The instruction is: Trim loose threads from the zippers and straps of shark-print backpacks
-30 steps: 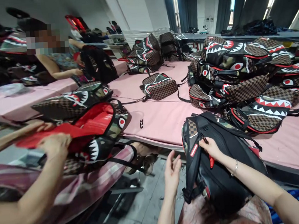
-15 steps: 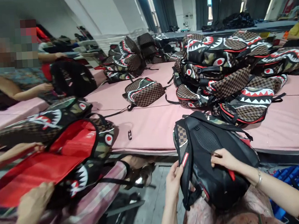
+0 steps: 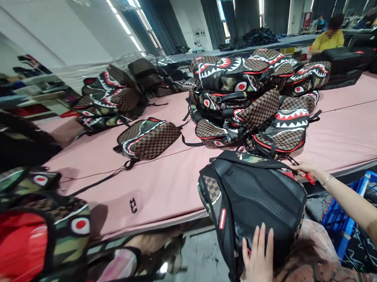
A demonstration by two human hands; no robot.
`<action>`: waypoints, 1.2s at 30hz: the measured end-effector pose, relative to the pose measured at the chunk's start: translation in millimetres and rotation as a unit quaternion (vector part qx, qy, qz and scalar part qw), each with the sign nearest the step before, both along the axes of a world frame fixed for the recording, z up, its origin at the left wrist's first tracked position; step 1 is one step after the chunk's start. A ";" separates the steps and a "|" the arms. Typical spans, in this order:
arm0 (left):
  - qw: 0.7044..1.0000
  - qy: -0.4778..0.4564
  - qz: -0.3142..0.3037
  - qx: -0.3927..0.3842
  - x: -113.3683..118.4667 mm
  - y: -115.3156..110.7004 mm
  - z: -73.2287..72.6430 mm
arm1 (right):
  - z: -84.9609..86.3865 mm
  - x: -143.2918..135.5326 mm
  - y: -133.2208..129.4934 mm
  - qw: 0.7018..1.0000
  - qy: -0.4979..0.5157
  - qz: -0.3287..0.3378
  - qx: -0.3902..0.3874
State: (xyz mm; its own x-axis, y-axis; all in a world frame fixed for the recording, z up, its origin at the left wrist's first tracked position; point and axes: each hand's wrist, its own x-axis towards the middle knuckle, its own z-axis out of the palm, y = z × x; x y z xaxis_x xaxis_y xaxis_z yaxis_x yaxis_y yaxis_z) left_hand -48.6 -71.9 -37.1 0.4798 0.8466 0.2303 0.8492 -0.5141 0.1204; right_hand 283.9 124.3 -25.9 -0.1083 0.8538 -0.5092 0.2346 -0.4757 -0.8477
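A black backpack [image 3: 258, 187] with a padded back panel and checkered, camouflage sides leans from my lap onto the pink table's edge. My left hand [image 3: 259, 256] lies on its lower part with the fingers spread. Beyond the bag's upper right side, my right hand [image 3: 305, 171] is closed around a small tool with red handles [image 3: 309, 178]. The tool's dark tip points toward the pile of bags.
Shark-mouth backpacks [image 3: 235, 74] are piled on the pink table [image 3: 165, 180]. One checkered bag [image 3: 153, 139] lies left of them, near a small black clip [image 3: 133, 205]. A blue crate [image 3: 347, 229] stands at right. A co-worker's open red-lined bag [image 3: 18, 240] is at left.
My left hand has gone from the side strap to lying spread on the bag. My right hand has moved off the bag, up and right, with the red-handled tool. The view has turned right.
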 end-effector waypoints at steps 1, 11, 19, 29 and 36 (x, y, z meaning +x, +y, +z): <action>1.000 0.006 -0.008 0.004 -3.5 2.6 2.6 | 1.6 2.6 -2.6 1.000 0.019 0.015 -0.005; 0.990 -0.035 0.077 -0.109 -116.4 44.3 52.6 | 45.2 -60.4 -49.0 0.976 0.194 0.092 0.035; 0.741 -0.604 0.182 -0.230 -38.8 50.2 91.7 | 63.9 -179.9 -91.5 0.962 0.228 0.121 0.087; 0.770 -0.570 0.176 -0.226 -26.9 56.3 97.4 | 56.5 -204.8 -102.0 0.985 0.094 0.092 0.116; 0.826 -0.484 0.097 -0.272 -29.5 72.3 108.6 | 78.9 -184.1 -102.6 0.864 -0.174 0.272 0.387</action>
